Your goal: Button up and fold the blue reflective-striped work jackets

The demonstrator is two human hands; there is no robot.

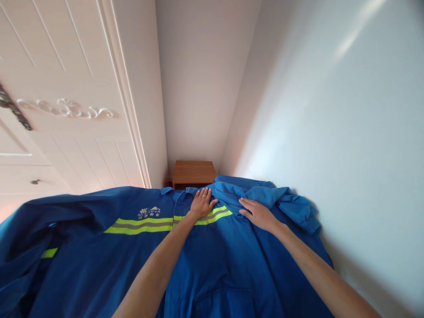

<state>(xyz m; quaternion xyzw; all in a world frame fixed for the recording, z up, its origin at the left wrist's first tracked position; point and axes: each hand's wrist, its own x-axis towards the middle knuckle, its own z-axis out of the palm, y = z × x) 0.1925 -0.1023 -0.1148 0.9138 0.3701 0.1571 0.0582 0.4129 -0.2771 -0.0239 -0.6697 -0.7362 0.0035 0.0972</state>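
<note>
A blue work jacket (139,265) lies spread out in front of me, its collar at the far side. Across its chest runs a yellow-green and grey reflective band (142,226), with white logo print above it on the left. My left hand (202,204) rests flat on the upper chest near the collar, fingers spread, a ring on one finger. On the right, the jacket's sleeve (265,196) is bunched back over the shoulder. My right hand (260,215) lies on the cloth at that sleeve's inner edge, fingers stretched out. Cloth partly hides what lies beneath.
A white wardrobe (82,88) with carved trim and a dark handle stands on the left. Behind the jacket is a small brown wooden cabinet (194,171) in the corner. A pale wall (347,123) rises close along the right side.
</note>
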